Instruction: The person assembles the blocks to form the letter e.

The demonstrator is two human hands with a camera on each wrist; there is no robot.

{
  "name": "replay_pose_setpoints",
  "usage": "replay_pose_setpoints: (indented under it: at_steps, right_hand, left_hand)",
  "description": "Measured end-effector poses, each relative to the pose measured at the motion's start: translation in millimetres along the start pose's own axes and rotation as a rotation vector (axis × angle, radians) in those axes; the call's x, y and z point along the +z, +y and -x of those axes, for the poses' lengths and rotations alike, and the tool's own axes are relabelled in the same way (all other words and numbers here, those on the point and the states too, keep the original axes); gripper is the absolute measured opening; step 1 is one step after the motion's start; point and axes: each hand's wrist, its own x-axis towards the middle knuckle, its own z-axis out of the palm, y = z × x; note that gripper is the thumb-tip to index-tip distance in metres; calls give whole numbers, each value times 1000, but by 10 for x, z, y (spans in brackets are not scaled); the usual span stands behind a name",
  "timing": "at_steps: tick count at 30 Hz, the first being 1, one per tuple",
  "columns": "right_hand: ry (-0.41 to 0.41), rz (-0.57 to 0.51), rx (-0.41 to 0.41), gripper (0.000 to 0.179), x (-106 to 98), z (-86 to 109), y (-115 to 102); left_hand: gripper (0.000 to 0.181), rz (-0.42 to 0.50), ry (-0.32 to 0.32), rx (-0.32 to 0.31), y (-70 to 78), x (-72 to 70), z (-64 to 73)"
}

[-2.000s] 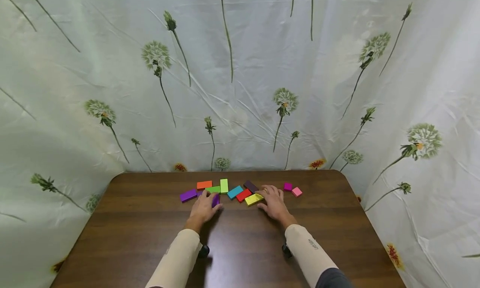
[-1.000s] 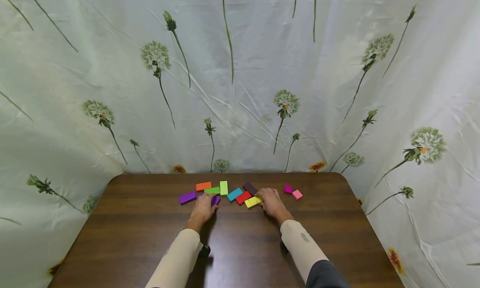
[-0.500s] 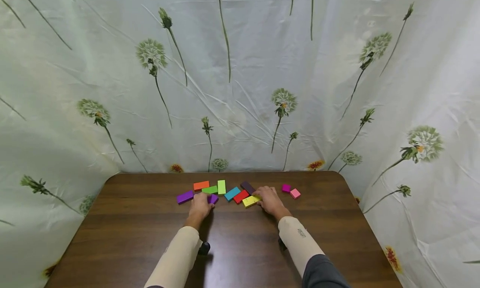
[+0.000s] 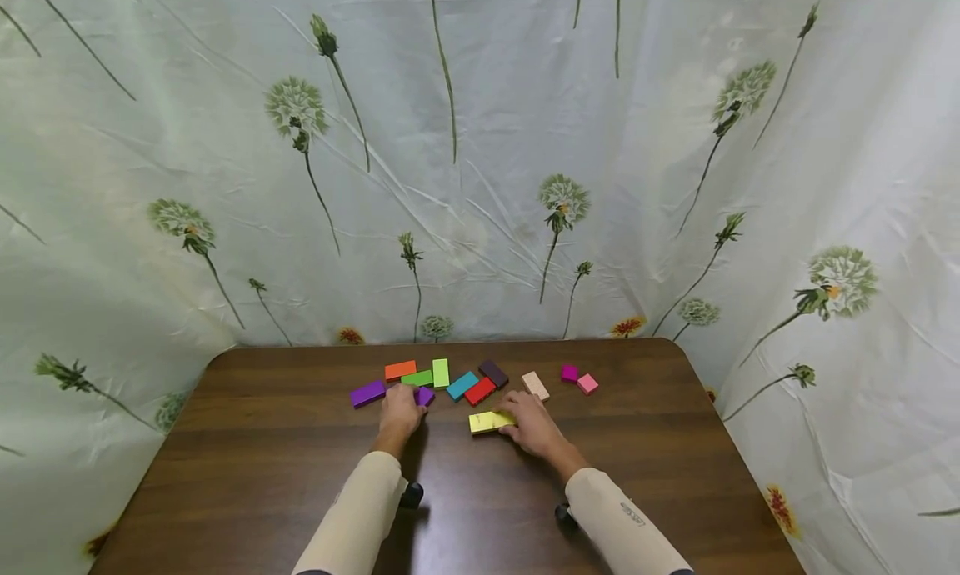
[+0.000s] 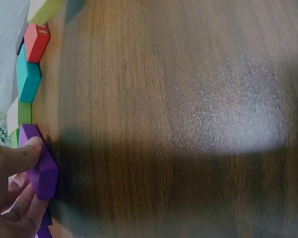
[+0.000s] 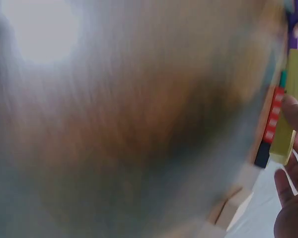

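Observation:
My right hand [image 4: 531, 425] pinches a yellow block [image 4: 486, 422] between thumb and fingers, in front of the other blocks. Its right wrist view has the same yellow block [image 6: 290, 106] upright between thumb and fingertips. Farther left, my left hand [image 4: 400, 412] pinches a purple block [image 4: 424, 397], thumb on the near face and fingers behind. A second purple block [image 4: 368, 394] lies left of that hand. Behind are an orange block [image 4: 401, 370], a green block [image 4: 417, 378] and a light green block [image 4: 441, 373]. A beige block [image 4: 536, 385] lies just beyond my right hand.
Between the hands, toward the back, lie a teal block [image 4: 462, 386], a red block [image 4: 480, 392] and a dark block [image 4: 493, 373]. Magenta [image 4: 570, 373] and pink [image 4: 588, 383] small blocks sit at right. A flowered curtain [image 4: 480, 183] hangs behind the wooden table [image 4: 480, 508].
My right hand reached the yellow block, took hold of it and drew it toward me, away from the red one. The beige block has come into view. My left hand keeps to the purple block.

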Motion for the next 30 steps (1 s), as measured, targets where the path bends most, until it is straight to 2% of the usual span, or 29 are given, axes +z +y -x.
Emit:
replay_pose_setpoints:
  at_steps: [3, 13, 20, 30]
  right_hand:
    - [-2, -17, -17, 25, 72, 70, -81]
    - [-4, -83, 22, 25, 251, 167, -214]
    - [13, -147, 35, 25, 272, 230, -253]
    - [-24, -166, 79, 25, 278, 221, -263]
  left_hand:
    - [31, 3, 0, -7, -4, -1, 8]
    - [32, 17, -5, -21, 1, 0, 2]
    - [33, 26, -5, -20, -1, 2, 4]
    - [35, 24, -6, -14, -12, -2, 4]
